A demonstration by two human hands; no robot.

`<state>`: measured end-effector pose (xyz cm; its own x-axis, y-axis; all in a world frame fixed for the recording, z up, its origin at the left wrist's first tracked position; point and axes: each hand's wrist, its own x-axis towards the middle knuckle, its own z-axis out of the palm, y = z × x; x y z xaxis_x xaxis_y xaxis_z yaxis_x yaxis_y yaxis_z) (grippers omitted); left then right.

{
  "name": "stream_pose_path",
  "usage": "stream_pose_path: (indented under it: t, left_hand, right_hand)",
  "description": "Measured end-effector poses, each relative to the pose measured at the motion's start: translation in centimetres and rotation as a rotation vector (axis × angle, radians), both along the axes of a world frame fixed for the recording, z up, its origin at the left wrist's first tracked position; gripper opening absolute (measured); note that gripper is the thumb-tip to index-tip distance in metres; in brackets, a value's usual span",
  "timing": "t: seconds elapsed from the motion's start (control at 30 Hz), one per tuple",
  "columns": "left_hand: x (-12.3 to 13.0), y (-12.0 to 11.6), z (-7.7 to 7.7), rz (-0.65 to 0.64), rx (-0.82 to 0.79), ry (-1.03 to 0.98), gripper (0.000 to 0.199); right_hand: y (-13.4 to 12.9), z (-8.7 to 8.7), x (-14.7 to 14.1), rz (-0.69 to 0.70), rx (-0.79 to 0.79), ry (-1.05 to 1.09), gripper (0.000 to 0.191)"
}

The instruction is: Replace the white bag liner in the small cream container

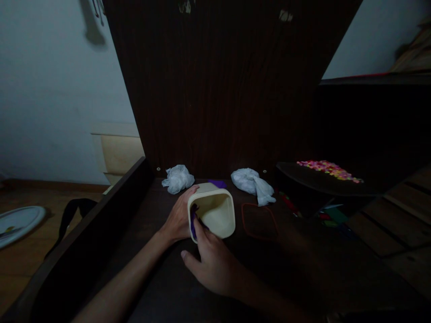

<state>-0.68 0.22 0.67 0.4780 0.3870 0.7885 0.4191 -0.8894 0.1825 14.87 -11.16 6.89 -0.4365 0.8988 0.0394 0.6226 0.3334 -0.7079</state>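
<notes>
A cream plastic container (219,216) is tipped over the dark wooden surface, its square mouth facing me. My left hand (179,217) grips it from the left side, the fingers partly hidden behind its wall. Inside the mouth, my right hand (217,265) presses a purple cloth (193,219) against the left inner wall, with the thumb held apart outside. Another purple patch (218,184) shows behind the container; I cannot tell whether it is the same cloth. To the right lies a thin reddish-brown rounded-square frame (259,221), perhaps a lid or a seal.
Two knotted white plastic bags, a left one (178,178) and a right one (252,184), lie by the upright dark panel (218,98). Small pink and yellow pieces (330,170) cover a dark shelf at right. A raised board (97,237) edges the left side.
</notes>
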Motion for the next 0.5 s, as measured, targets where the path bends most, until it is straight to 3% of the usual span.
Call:
stream_pose_path:
  t: [0.2, 0.4, 0.5]
  left_hand:
    - [-0.3, 0.6, -0.2, -0.054, 0.045, 0.029, 0.103]
    - [0.0, 0.7, 0.0, -0.042, 0.082, 0.018, 0.111]
    - [0.2, 0.5, 0.2, -0.048, 0.077, 0.028, 0.108]
  right_hand:
    - [-1.4, 0.5, 1.2, 0.093, 0.062, -0.291, 0.091]
    - [-2.1, 0.0, 1.9, -0.065, 0.073, -0.672, 0.082]
    - [-1.3, -0.4, 2.1, -0.098, 0.099, -0.777, 0.091]
